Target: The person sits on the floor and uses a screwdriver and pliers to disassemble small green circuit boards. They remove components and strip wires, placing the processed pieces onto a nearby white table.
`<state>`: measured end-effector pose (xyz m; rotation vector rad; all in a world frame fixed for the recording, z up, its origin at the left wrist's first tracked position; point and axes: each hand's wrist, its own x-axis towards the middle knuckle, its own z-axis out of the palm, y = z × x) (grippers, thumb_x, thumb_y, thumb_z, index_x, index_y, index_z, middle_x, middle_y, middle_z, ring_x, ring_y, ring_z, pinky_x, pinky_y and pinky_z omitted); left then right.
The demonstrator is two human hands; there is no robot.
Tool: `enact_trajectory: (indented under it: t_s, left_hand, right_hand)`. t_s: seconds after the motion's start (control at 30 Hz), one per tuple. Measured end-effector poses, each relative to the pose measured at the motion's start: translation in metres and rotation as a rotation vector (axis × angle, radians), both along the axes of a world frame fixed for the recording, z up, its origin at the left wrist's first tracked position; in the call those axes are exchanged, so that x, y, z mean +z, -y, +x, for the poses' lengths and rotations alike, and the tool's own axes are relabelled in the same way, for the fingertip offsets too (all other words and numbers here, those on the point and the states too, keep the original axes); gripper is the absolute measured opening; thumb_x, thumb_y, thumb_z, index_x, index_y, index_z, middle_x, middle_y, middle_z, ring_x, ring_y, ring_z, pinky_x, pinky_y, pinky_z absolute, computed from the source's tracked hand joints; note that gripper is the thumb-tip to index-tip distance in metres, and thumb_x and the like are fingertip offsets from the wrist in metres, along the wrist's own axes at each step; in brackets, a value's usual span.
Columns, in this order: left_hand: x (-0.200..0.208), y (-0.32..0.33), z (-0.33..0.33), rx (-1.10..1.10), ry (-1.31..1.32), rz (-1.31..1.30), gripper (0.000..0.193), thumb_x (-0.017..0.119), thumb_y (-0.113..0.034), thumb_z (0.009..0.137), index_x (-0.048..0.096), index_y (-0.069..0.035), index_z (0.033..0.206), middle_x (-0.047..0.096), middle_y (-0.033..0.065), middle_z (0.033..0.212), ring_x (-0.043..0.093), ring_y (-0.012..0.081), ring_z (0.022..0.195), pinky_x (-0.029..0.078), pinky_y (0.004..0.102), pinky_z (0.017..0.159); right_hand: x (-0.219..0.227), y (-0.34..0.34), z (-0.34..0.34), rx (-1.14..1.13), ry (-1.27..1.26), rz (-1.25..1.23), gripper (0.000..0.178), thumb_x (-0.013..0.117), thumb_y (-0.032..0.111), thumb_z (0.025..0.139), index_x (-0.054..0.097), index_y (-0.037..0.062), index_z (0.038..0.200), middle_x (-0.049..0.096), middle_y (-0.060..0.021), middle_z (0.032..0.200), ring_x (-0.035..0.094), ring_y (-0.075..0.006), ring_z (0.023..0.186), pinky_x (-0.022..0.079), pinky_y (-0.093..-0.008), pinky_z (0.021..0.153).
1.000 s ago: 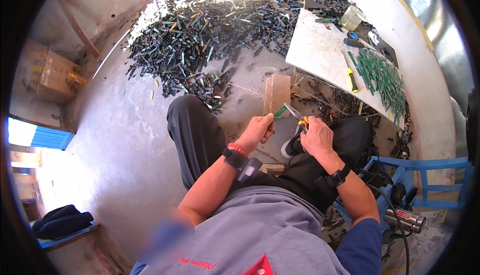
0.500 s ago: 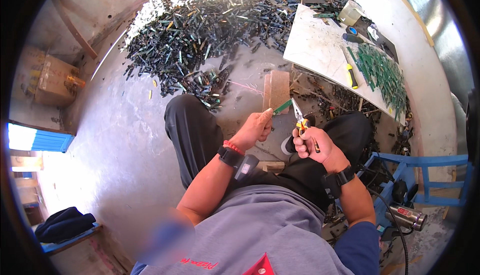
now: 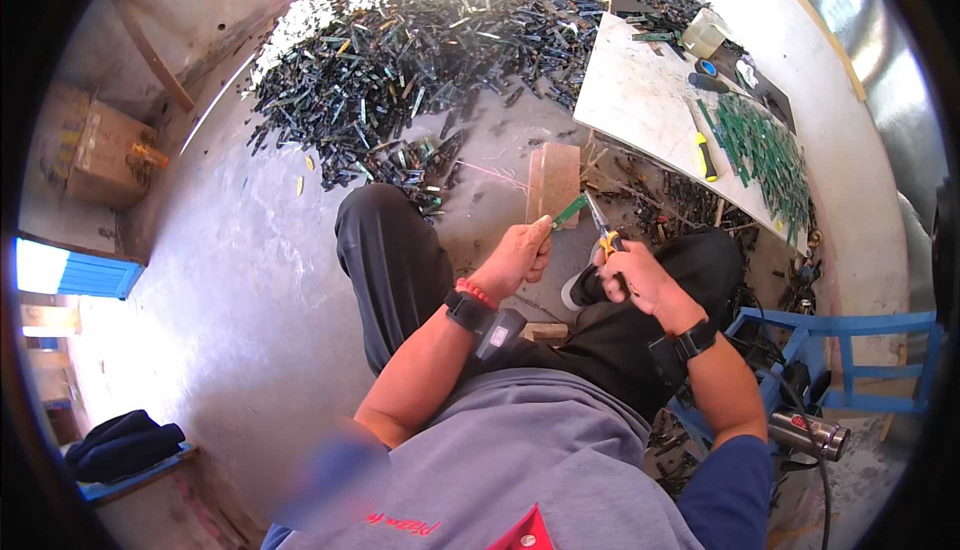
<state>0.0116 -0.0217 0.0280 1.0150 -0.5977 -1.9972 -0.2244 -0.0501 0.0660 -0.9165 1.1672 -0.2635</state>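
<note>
Between the thumb and fingers of my left hand [image 3: 516,260] is pinched a thin green strip [image 3: 571,211], like a small circuit board, tilted up to the right. My right hand [image 3: 640,275] is wrapped round the yellow-and-black handles of long-nosed pliers [image 3: 603,227]. The jaws point up and lie close beside the strip's far end; whether they touch it I cannot tell. Below and behind the strip, a reddish brick [image 3: 553,175] rests on the floor.
A large heap of dark strips [image 3: 400,80] covers the far floor. At the right, a white board [image 3: 635,100] bears a pile of green strips [image 3: 765,165], a yellow-and-black handled tool [image 3: 706,155] and a tape roll [image 3: 707,67]. A blue frame [image 3: 850,322] and a metal flask [image 3: 810,434] stand near my right elbow.
The green strip now tilts more steeply upward. My right hand and the pliers have shifted slightly, with the jaws a little to the right of where they met the strip's end.
</note>
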Motion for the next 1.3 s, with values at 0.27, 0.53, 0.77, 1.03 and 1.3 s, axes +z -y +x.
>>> enact_trajectory:
  t_s: [0.27, 0.53, 0.77, 1.03, 1.3]
  left_hand:
    - [0.007, -0.005, 0.007, -0.056, 0.04, -0.055, 0.046, 0.043, -0.04, 0.104, 0.034, -0.015, 0.067, 0.026, -0.0067, 0.058, 0.021, 0.0066, 0.047, 0.018, 0.0249, 0.042]
    - [0.006, -0.001, 0.0, -0.018, -0.073, 0.039, 0.044, 0.041, -0.037, 0.105, 0.034, -0.016, 0.067, 0.024, -0.007, 0.057, 0.018, 0.0064, 0.046, 0.016, 0.0256, 0.042]
    - [-0.008, 0.0, -0.002, -0.007, -0.098, 0.067, 0.043, 0.042, -0.038, 0.104, 0.036, -0.015, 0.069, 0.026, -0.0065, 0.057, 0.018, 0.0065, 0.045, 0.017, 0.0251, 0.042]
    - [0.0, 0.0, 0.0, 0.067, -0.077, 0.009, 0.043, 0.043, -0.04, 0.104, 0.041, -0.012, 0.071, 0.031, -0.0056, 0.058, 0.022, 0.0067, 0.047, 0.018, 0.0239, 0.043]
    - [-0.001, -0.002, -0.003, 0.082, -0.015, -0.049, 0.045, 0.043, -0.042, 0.104, 0.04, -0.012, 0.07, 0.028, -0.0064, 0.06, 0.021, 0.006, 0.049, 0.018, 0.0236, 0.044]
  right_hand:
    - [-0.007, -0.021, -0.012, -0.044, 0.145, 0.065, 0.024, 0.057, 0.015, 0.079, 0.06, 0.0053, 0.101, 0.059, -0.0081, 0.08, 0.057, -0.0243, 0.068, 0.045, -0.0386, 0.058]
    - [0.0, -0.011, -0.001, 0.226, -0.637, -0.794, 0.026, 0.067, 0.009, 0.076, 0.055, 0.0015, 0.097, 0.06, -0.0133, 0.083, 0.059, -0.0267, 0.07, 0.048, -0.0393, 0.059]
    - [0.024, -0.037, 0.029, 0.061, 0.408, 0.066, 0.023, 0.055, 0.011, 0.081, 0.056, -0.0011, 0.1, 0.054, -0.0066, 0.077, 0.054, -0.0154, 0.062, 0.045, -0.0289, 0.055]
    - [-0.013, -0.02, -0.001, -0.052, 0.059, -0.032, 0.031, 0.054, 0.014, 0.083, 0.055, -0.0007, 0.111, 0.066, -0.0114, 0.094, 0.065, -0.0191, 0.084, 0.051, -0.0289, 0.072]
    - [-0.02, -0.019, 0.024, -0.18, 0.165, -0.077, 0.022, 0.056, 0.019, 0.089, 0.056, 0.0016, 0.104, 0.066, -0.0084, 0.085, 0.063, -0.0157, 0.072, 0.049, -0.0266, 0.063]
